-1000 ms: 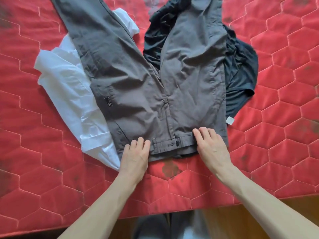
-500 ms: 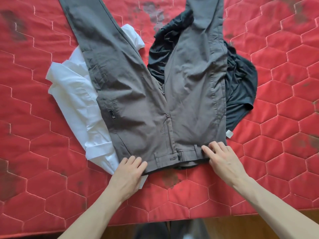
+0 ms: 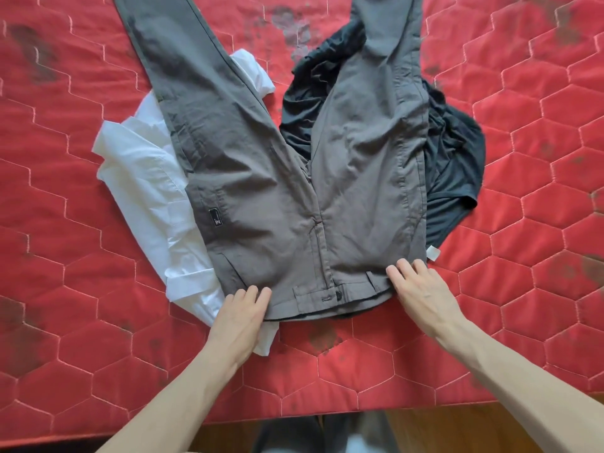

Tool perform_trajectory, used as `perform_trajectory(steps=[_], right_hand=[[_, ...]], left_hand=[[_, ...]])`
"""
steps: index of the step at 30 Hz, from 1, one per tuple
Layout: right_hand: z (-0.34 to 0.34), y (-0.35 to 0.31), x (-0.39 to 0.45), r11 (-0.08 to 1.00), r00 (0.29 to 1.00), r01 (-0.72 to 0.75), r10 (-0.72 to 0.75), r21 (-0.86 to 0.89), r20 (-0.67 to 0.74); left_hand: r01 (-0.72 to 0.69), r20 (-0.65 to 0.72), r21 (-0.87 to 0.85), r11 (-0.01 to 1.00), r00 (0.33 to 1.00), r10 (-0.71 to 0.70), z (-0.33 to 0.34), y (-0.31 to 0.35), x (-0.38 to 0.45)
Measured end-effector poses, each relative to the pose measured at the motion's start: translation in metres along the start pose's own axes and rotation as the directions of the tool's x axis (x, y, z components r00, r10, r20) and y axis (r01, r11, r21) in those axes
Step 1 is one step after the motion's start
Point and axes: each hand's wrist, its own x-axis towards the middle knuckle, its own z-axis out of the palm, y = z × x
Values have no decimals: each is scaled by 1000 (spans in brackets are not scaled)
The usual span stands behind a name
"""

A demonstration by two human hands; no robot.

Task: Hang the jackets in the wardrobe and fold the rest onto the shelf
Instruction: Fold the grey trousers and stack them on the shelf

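Note:
Grey trousers [image 3: 281, 191] lie spread flat on the red quilted mattress [image 3: 523, 289], legs splayed away from me, waistband nearest. My left hand [image 3: 240, 317] rests flat with its fingertips on the left corner of the waistband. My right hand [image 3: 421, 292] lies flat on the right corner of the waistband, fingers extended. A white shirt [image 3: 147, 188] lies under the trousers on the left. A crumpled black garment [image 3: 454, 158] lies under them on the right.
The mattress's near edge [image 3: 327, 416] runs just in front of me, with wooden floor [image 3: 457, 429] below it. Dark stains mark the red cover in places. Bare mattress stretches to the left and right of the clothes.
Both hands have slid outward along the waistband, from near the button towards its two corners. The view has tilted slightly, so the clothes sit lower in frame.

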Motion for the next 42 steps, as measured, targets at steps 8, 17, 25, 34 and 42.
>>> perform_trajectory(steps=[8,17,25,34,42], right_hand=[[-95,38,-27,993,991,78,-88,93,101],[-244,59,-69,929,997,68,-78,363,13],[-383,72,-115,789,961,-37,196,613,-193],[-557,96,-93,587,773,37,496,809,-395],[-703,85,-95,493,567,212,641,844,-517]], left_hand=[[-57,-39,-113,992,998,53,-81,-14,-26],[-69,-319,-143,987,947,20,-200,-12,-105],[-70,-423,-736,674,824,-377,-320,-26,-176],[-398,-491,-871,289,686,-537,-501,-33,-185],[-611,-637,-737,290,482,-602,-640,15,-197]])
